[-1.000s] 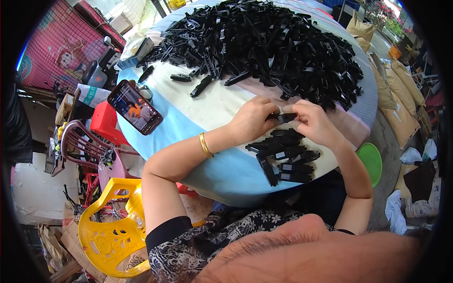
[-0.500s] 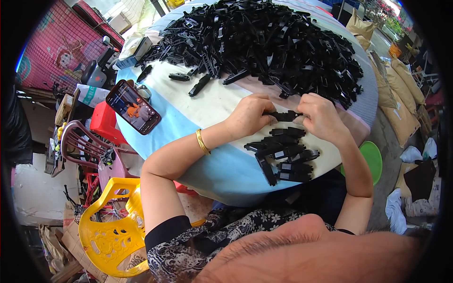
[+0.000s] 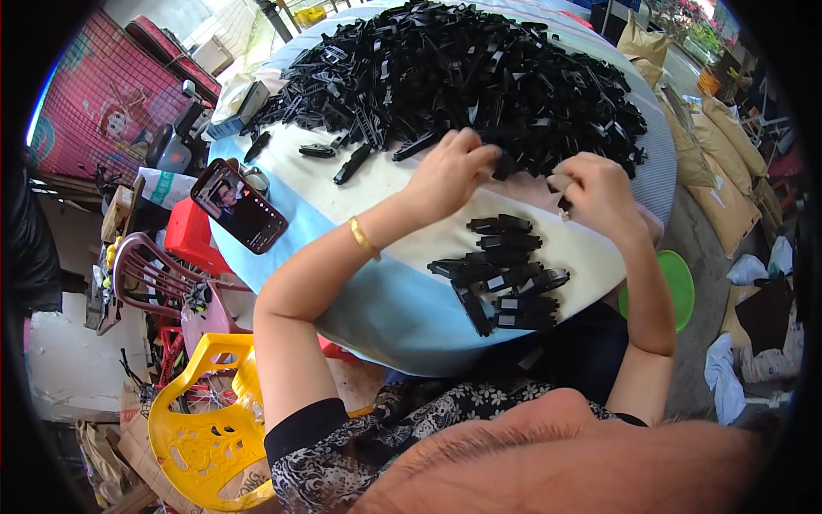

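A large heap of black plastic parts (image 3: 462,77) covers the far side of the round table. My left hand (image 3: 449,176) is at the heap's near edge, its fingers loosely bent and apart, and I make out nothing in it. My right hand (image 3: 598,193) hovers at the heap's near right edge. Its fingers are curled, with a gap toward the thumb; no part shows clearly between them. Nearer to me, below both hands, lies a small group of assembled black plastic clips (image 3: 505,274), several in a rough stack. The topmost clip (image 3: 501,224) lies crosswise at the far end.
A phone (image 3: 240,206) with a lit screen leans at the table's left edge, near a small box (image 3: 240,111). Several loose black parts (image 3: 351,163) lie left of the heap. A yellow plastic chair (image 3: 205,428) stands at lower left, a green basin (image 3: 672,291) at right, beside sacks (image 3: 728,206).
The black clip held between both hands is now on the cloth at the far end of the small group. Both hands have parted from it, the left moving up toward the heap.
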Available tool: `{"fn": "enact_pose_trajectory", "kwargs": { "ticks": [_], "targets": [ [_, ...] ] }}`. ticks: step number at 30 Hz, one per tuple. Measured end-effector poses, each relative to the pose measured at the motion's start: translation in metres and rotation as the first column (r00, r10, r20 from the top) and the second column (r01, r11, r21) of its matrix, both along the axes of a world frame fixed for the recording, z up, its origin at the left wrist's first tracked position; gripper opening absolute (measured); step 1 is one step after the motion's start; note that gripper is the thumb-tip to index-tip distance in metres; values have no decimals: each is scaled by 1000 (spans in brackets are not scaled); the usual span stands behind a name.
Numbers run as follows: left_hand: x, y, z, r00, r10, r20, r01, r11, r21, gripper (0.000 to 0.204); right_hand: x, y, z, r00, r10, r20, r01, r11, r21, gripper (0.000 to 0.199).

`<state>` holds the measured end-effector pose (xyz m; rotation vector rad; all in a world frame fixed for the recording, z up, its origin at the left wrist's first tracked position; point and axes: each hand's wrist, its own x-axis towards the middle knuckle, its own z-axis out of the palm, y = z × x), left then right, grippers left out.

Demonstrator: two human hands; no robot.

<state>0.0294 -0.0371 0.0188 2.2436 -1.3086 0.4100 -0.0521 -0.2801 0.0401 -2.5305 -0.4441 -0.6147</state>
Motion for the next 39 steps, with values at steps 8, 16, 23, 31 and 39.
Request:
{"fn": "enact_pose_trajectory", "kwargs": {
  "ticks": [8,16,23,31,39],
  "targets": [
    [32,-19,-5,974,-6,229,-28,989,143,37,-12,7,-8,966,-242,-95,199,923,-331,14],
    [-6,-3,5,973,56,223,-54,998,-15,22,-13,0,-5,973,-210,-94,187,961,-203,23],
    [-22,0,-14,961,-136,-241,140,990,-4,21,-4,29,-14,971,238,37,-240,940,241,28],
    [-20,9,-8,919,-24,-394,26,1000,-2,22,1,31,-19,796,240,-556,-87,954,287,17],
    [-23,6,-8,909,-19,-416,0,999,-44,19,-9,24,-14,977,199,-82,-207,972,-107,12]
  ]
}}
